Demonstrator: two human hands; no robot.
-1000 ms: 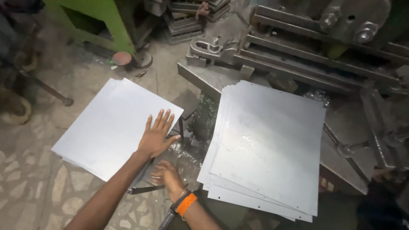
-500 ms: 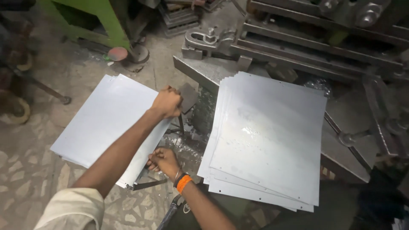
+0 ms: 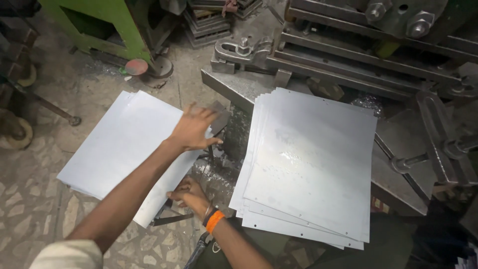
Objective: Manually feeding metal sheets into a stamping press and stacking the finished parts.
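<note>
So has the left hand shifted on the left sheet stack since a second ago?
Yes. The left hand has moved from flat on the left sheet stack toward its far right edge, nearer the dark metal bracket.

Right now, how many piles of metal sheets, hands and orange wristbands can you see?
Piles of metal sheets: 2, the left pile and the right pile
Hands: 2, the left hand on the left pile and the right hand at its near edge
Orange wristbands: 1
Total: 5
</note>
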